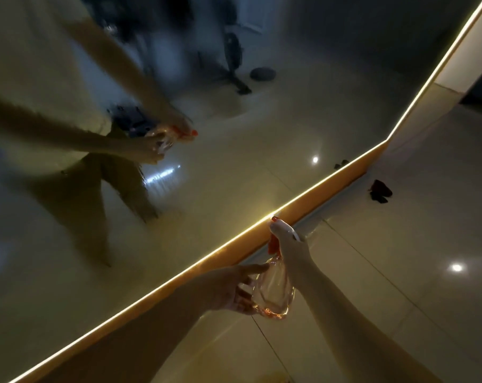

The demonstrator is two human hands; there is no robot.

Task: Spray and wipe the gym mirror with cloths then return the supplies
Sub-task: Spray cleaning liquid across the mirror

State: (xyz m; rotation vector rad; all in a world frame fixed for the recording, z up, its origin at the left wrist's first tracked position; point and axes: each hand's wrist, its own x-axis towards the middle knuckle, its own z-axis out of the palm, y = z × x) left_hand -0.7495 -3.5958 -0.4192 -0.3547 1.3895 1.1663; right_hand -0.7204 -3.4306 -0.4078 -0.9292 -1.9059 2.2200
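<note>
Right hand (289, 246) grips a near-empty, likely light, slick spray bottle (273, 295) at its neck; spread-fingered left hand (228, 288) touches its nine-o'clock side.

The mirror (179, 189) blocked the whole left side; its lit strip (179, 273) and orange ledge (331, 187) ran just beside the left hand (228, 288) and right hand (292, 247), the spray bottle (273, 294) between them. Rightward the tiled floor (400, 272) lay open, 1 dark object (379, 190) near the ledge.
</note>
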